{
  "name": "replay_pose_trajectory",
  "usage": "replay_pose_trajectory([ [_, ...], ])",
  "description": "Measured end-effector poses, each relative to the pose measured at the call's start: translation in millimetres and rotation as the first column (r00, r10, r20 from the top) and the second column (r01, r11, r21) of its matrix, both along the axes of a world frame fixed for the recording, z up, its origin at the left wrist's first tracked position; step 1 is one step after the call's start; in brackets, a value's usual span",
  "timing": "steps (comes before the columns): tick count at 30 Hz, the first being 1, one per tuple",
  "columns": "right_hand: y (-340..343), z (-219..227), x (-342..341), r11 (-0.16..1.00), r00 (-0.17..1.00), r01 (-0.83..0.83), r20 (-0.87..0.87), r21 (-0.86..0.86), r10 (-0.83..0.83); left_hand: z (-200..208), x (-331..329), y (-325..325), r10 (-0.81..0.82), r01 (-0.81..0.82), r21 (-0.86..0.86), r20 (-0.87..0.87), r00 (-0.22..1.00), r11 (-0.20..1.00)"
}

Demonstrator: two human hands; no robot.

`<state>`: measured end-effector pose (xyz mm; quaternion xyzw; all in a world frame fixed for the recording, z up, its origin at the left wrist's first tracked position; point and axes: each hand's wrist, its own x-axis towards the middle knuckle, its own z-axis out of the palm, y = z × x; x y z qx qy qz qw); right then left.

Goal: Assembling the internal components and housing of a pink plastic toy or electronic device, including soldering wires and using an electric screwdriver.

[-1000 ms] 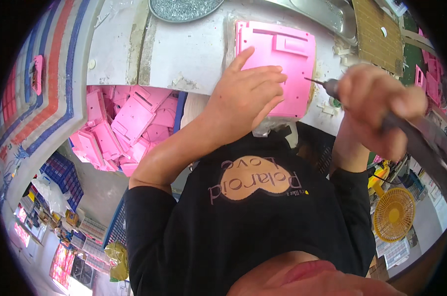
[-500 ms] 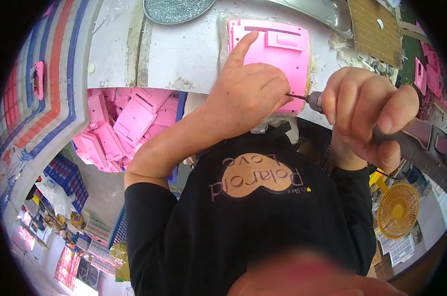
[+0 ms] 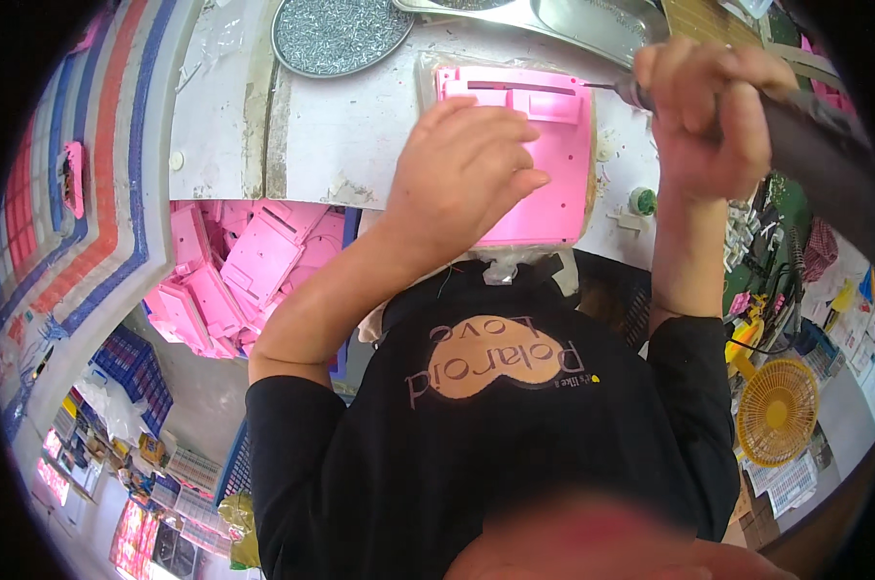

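A pink plastic panel (image 3: 553, 198) lies on a work pad on the white table in front of me. Over its left part rests my left hand (image 3: 466, 174), fingers apart and slightly bent, with nothing visible in them. Gripped in my right hand (image 3: 708, 111) is a dark power screwdriver (image 3: 814, 145), held tilted. Its thin bit points left, with the tip at the panel's far right corner; whether it touches a screw there is too small to tell.
A round dish of screws (image 3: 341, 34) stands at the back, beside a metal tray (image 3: 602, 24). More pink panels (image 3: 263, 251) fill a bin below the table's left front edge. A small green-topped container (image 3: 642, 201) sits right of the panel. A yellow fan (image 3: 777, 411) is at lower right.
The screwdriver has moved away from the panel's near right part to its far right corner. My left hand has drawn back left from the bit, and its fingers have spread.
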<state>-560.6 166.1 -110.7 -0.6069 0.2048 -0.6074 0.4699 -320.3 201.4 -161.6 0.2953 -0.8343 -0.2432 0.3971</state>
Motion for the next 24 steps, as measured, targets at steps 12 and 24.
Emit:
replay_pose_trajectory([
  [12,6,19,0,0.99,0.99,-0.141,-0.014,0.02,0.142,8,-3,-16,0.085,-0.085,0.005,-0.046,0.995,0.996],
  [24,11,25,-4,0.988,0.989,-0.146,-0.004,0.043,0.146,12,-11,-17,0.069,-0.065,-0.069,0.066,0.995,0.996],
])
